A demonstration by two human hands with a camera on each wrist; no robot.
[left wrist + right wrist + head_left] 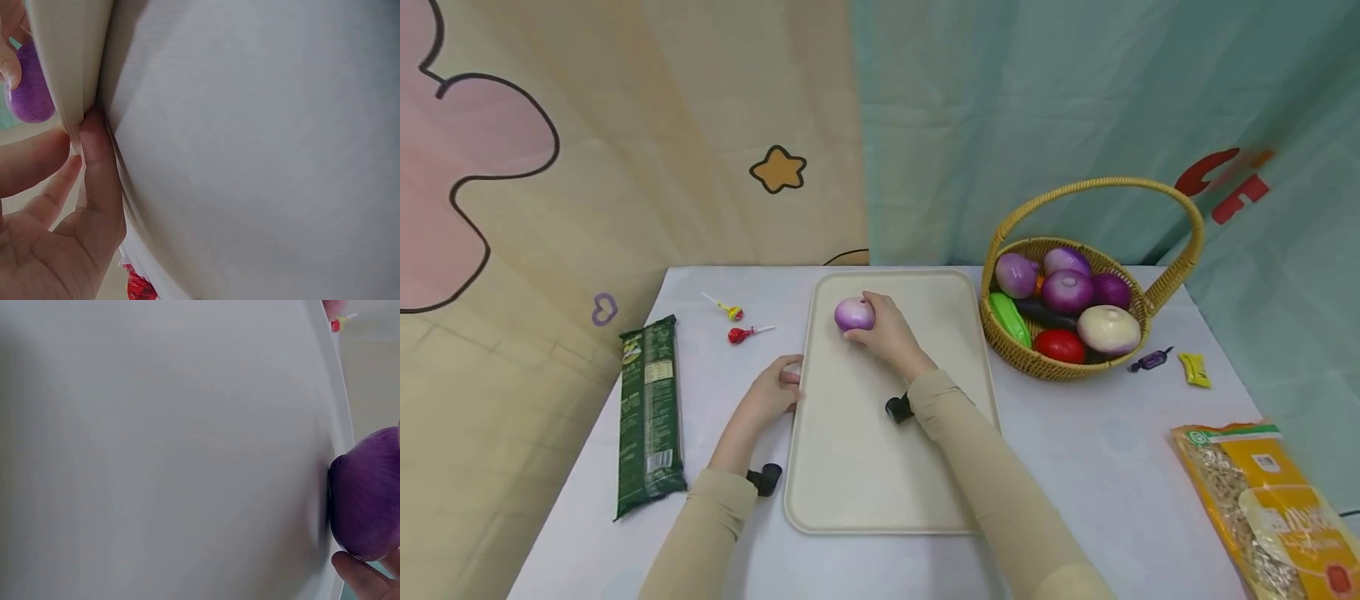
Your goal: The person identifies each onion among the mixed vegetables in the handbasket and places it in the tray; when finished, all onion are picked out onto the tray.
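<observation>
From left wrist view, fingers pinching tray rim, basket only from head

High downward head view, close wrist views, shared onion

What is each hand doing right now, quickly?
Left hand: closed, pinching the edge of the tray.
Right hand: closed, holding a purple onion over the tray.

Evenly lit head view, dimmer greyish wrist views, soft shadow on tray
</observation>
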